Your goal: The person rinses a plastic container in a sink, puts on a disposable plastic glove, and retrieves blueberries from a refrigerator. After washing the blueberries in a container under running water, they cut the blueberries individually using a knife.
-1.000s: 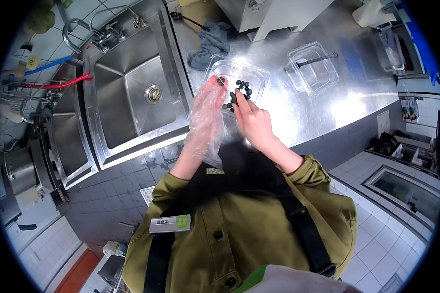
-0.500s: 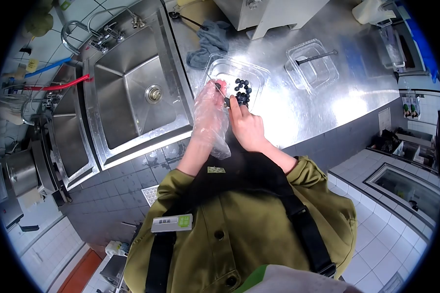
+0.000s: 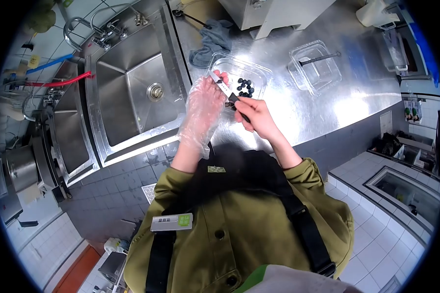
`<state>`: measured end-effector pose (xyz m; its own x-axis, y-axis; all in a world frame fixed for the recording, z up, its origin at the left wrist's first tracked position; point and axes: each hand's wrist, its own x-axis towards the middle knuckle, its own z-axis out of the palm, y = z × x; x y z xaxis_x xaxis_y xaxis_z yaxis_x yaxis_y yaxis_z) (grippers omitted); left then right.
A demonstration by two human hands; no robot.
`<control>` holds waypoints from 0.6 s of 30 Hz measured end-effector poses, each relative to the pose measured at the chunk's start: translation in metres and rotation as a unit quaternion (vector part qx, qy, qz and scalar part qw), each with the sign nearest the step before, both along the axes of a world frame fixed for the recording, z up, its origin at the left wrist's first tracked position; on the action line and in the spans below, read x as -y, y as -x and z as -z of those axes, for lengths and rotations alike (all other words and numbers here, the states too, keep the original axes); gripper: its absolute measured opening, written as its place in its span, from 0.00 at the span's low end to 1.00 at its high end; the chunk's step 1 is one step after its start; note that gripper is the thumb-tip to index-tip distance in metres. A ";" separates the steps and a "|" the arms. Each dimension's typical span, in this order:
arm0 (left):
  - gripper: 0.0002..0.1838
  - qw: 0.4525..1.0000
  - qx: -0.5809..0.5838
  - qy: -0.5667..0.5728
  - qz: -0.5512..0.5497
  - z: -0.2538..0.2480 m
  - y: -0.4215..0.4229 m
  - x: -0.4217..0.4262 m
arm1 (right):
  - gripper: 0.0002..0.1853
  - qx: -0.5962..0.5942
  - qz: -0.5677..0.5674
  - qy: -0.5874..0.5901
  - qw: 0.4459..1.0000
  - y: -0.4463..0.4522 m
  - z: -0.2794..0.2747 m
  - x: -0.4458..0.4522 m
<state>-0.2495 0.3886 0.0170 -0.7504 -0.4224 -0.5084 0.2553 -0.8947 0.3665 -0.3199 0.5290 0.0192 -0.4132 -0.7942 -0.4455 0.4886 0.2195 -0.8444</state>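
Note:
My left hand [image 3: 203, 102], in a clear plastic glove, is over the left side of a clear plastic container [image 3: 265, 73]. Its fingers look spread and slightly cupped. A small knife [image 3: 222, 87] with a pale blade and black handle is in my bare right hand [image 3: 256, 116], whose fingers wrap the handle. The blade lies across the gloved fingers; a small dark patch beside it is too small to make out. Inside the container, just right of the blade, sit several blueberries [image 3: 248, 89], a few partly hidden by the knife and right hand.
A steel sink [image 3: 132, 97] adjoins the steel counter [image 3: 288, 112] on the left. Behind the container lies a grey cloth [image 3: 211, 44], near a black-ended utensil [image 3: 180, 13]. To the right stands another clear container [image 3: 314, 73] with a long-handled tool [image 3: 322, 58] across it.
My right hand has drawn down and right, and more of the knife shows. My left hand has shifted slightly left, its fingers looking more spread. The dark berry-like piece at its fingertips is less distinct.

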 end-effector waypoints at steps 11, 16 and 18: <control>0.28 0.990 -0.096 -0.100 0.026 0.003 -0.008 0.011 | 0.13 -0.332 0.009 0.008 0.943 0.010 -0.002 -0.018; 0.28 0.988 -0.082 -0.130 0.009 0.007 -0.007 0.010 | 0.20 -0.688 0.032 -0.050 0.724 -0.008 -0.003 -0.002; 0.28 0.988 -0.059 -0.141 -0.004 0.004 -0.007 0.012 | 0.23 -0.735 0.009 -0.077 0.673 -0.011 0.004 -0.002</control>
<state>-0.2425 0.3766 0.0135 -0.8088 -0.2832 -0.5154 0.2891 -0.9547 0.0709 -0.3086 0.5307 0.0152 -0.5064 -0.7745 0.3792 -0.8474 0.3654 -0.3853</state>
